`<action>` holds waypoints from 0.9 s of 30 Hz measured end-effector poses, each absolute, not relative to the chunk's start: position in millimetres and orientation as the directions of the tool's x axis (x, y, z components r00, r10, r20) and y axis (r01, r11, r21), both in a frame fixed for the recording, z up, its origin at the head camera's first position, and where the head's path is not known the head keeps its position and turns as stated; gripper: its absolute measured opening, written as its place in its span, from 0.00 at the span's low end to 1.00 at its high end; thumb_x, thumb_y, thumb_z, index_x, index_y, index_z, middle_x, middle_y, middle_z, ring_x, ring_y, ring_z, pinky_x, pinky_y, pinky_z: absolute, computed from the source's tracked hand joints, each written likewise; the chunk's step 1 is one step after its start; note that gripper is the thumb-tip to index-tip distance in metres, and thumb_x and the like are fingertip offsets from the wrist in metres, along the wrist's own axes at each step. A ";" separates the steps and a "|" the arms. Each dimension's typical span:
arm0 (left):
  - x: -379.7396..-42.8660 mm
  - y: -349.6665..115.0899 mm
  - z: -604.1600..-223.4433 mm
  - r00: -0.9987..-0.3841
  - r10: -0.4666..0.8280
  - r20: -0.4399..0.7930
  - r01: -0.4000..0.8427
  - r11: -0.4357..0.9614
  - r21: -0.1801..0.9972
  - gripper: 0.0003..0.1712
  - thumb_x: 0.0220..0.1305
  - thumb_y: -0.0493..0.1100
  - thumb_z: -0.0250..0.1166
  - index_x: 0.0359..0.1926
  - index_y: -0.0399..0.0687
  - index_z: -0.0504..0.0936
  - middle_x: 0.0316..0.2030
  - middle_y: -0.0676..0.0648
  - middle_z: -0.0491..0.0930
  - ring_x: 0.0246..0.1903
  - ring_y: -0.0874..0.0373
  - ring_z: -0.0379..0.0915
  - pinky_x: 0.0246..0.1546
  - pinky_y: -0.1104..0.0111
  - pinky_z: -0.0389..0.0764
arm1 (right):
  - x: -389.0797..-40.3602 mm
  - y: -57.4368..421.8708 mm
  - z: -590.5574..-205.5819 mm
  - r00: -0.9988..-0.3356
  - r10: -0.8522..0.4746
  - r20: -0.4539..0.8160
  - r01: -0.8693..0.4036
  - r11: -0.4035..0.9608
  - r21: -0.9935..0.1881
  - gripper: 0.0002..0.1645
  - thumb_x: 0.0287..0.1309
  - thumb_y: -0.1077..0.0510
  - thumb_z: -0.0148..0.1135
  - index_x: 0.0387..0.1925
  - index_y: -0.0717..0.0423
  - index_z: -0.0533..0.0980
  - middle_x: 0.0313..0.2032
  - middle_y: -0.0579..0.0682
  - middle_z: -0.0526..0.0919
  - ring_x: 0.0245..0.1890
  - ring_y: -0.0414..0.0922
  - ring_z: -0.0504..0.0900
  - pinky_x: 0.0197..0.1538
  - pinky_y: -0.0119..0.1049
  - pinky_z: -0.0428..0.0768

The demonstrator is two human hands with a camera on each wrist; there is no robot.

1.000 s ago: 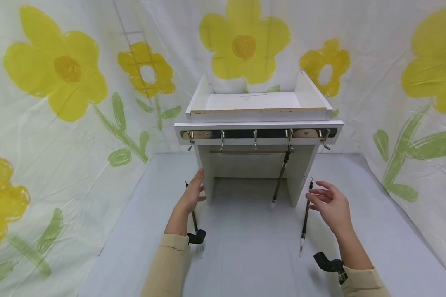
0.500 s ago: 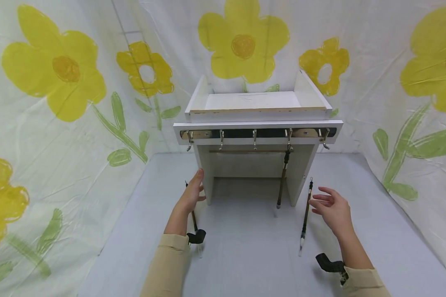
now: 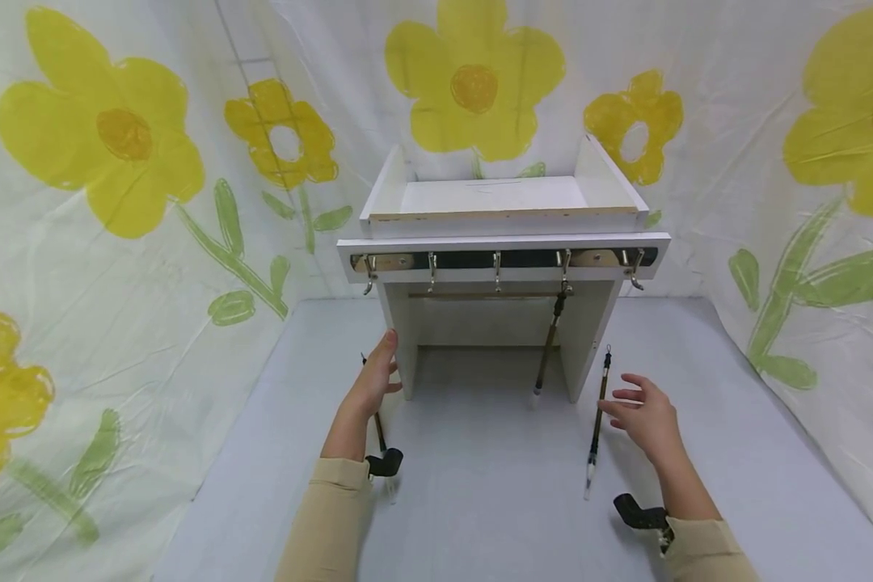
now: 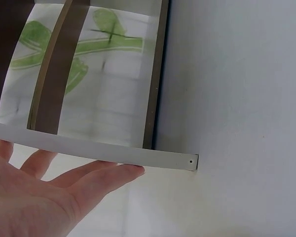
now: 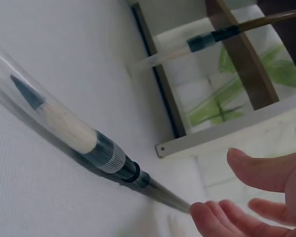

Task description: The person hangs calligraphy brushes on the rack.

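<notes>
My left hand [image 3: 369,386] rests on the left side panel of a white wooden shelf [image 3: 407,347], fingers extended; the left wrist view shows its fingertips along the panel edge [image 4: 103,152]. A brush [image 3: 549,347] with a white tip in a clear cap hangs from the fourth hook from the left. On the right, a second capped brush [image 3: 597,424] lies on the table. Beside its handle is my right hand [image 3: 647,416], thumb and fingers apart, holding nothing. In the right wrist view, the lying brush's bristles [image 5: 69,126] show through its cap.
A rail [image 3: 531,259] with several metal hooks runs across the shelf's front. Another brush [image 3: 380,432] lies on the table [image 3: 480,501] at left, partly hidden by my left arm. A white flowered curtain [image 3: 189,267] surrounds the table.
The hanging brush swings, its tip moving right and then back left. My right hand has shifted slightly down along the lying brush. My left hand has stayed at the panel.
</notes>
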State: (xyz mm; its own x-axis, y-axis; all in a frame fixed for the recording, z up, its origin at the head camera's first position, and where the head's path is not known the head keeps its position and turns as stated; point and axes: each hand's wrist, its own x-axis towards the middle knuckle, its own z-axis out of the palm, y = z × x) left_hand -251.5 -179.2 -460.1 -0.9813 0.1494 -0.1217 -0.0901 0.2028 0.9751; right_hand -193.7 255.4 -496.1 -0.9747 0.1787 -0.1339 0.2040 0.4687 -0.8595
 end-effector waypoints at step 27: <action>-253.6 -179.7 -465.8 -0.985 0.121 -0.126 -0.098 0.217 0.971 0.53 0.67 0.82 0.34 0.82 0.58 0.40 0.81 0.43 0.39 0.76 0.34 0.48 0.64 0.40 0.71 | -208.6 238.7 -521.3 -0.969 0.208 -0.130 0.237 0.663 -0.710 0.51 0.49 0.62 0.75 0.70 0.72 0.59 0.50 0.70 0.77 0.45 0.61 0.79 0.42 0.50 0.81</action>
State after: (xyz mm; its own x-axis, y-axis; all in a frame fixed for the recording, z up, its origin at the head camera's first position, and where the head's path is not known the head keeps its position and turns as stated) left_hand -253.6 -179.7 -465.8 -0.9846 0.1209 -0.1263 -0.0980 0.2166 0.9713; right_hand -208.6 238.7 -521.3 -0.9695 0.2080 -0.1299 0.2374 0.6629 -0.7101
